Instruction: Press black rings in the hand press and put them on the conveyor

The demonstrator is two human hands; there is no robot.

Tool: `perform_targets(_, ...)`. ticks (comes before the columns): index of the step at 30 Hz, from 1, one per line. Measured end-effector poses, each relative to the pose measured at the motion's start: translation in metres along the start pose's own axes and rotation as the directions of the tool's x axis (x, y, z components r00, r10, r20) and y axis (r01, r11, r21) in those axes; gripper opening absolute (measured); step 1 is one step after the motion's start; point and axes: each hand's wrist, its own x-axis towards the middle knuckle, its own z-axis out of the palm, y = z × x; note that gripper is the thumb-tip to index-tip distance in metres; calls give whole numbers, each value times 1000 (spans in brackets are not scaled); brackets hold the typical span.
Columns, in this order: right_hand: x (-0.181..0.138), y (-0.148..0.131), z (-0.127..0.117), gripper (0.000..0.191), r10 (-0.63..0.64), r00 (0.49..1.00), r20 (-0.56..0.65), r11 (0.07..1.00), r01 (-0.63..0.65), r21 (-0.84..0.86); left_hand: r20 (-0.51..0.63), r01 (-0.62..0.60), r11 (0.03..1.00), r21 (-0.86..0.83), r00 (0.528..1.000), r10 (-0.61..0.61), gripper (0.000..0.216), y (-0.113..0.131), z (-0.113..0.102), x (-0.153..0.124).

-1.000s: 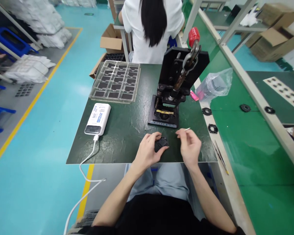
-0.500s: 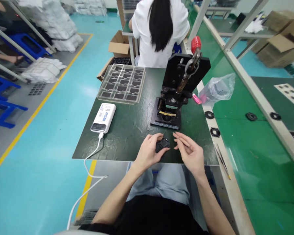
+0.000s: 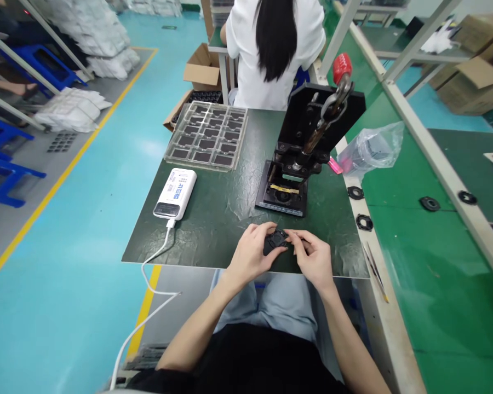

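Observation:
A black round plastic part (image 3: 276, 239) lies close above the dark green table near its front edge. My left hand (image 3: 252, 249) grips it from the left, thumb below and fingers above. At the part's right edge, my right hand (image 3: 313, 256) has its fingertips pinched together; whatever is between them is too small or hidden to make out. Just beyond both hands stands a black hand press (image 3: 287, 186) with a red-capped lever (image 3: 342, 65), a yellow strip (image 3: 285, 189) lying across its base.
A clear tray (image 3: 207, 134) of dark pieces and a white power bank (image 3: 175, 192) with a cable sit on the left. Tweezers (image 3: 377, 272), black rings (image 3: 364, 221) and a plastic bag (image 3: 372, 148) lie along the right. A person in white (image 3: 246, 54) sits ahead.
My right hand has moved left, from apart to touching the round part's edge. My left hand keeps its hold. The view has shifted slightly.

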Motion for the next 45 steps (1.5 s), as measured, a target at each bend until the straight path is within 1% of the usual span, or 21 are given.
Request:
perform_targets(3, -1, 2, 0, 31, -31, 1000, -1, 999, 30, -35, -4, -4, 1000, -5, 1000, 4, 49, 1, 0, 0)
perform_targets(8, -1, 3, 1, 29, -48, 999, -20, 997, 47, -66, 7, 15, 1000, -10, 1000, -15, 49, 1, 0, 0)
perform_targets(15, -2, 4, 3, 26, -98, 995, -5, 990, 97, -105, 9, 20, 1000, -12, 1000, -20, 48, 1, -1, 1)
perform_targets(20, -2, 0, 4, 23, -178, 984, -29, 971, 171, -166, 0, -2, 1000, -7, 1000, 2, 49, 2, -2, 1)
perform_targets(25, -1, -8, 6, 22, -278, 960, -9, 923, 265, -281, 6, 14, 1000, -6, 1000, -13, 49, 2, -2, 1)
perform_targets(30, 3, -9, 9, 22, -405, 913, 42, 828, 386, -406, 2, 26, 999, -23, 1000, -26, 52, 2, -2, 1)
perform_targets(33, 4, -8, 11, 22, -452, 889, 76, 780, 435, -450, 9, 41, 999, -25, 999, -41, 52, 2, -2, 1)
perform_targets(37, 2, -7, 13, 22, -491, 867, 85, 741, 467, -483, 17, 47, 999, -19, 999, -47, 50, 3, -2, 1)
perform_targets(40, 1, -8, 14, 23, -474, 877, 77, 754, 450, -479, 7, 43, 999, -16, 999, -43, 48, 4, -2, 2)
perform_targets(42, 2, -7, 14, 26, -434, 898, 69, 791, 417, -449, 3, 36, 999, -17, 999, -36, 46, 3, -2, 2)
perform_targets(44, 3, -5, 13, 27, -345, 938, 36, 871, 334, -359, 3, 33, 999, -15, 999, -33, 44, 3, -1, 3)
perform_targets(45, 4, -4, 11, 28, -278, 960, -18, 922, 261, -284, 3, 33, 999, -12, 999, -33, 43, 2, 0, 3)
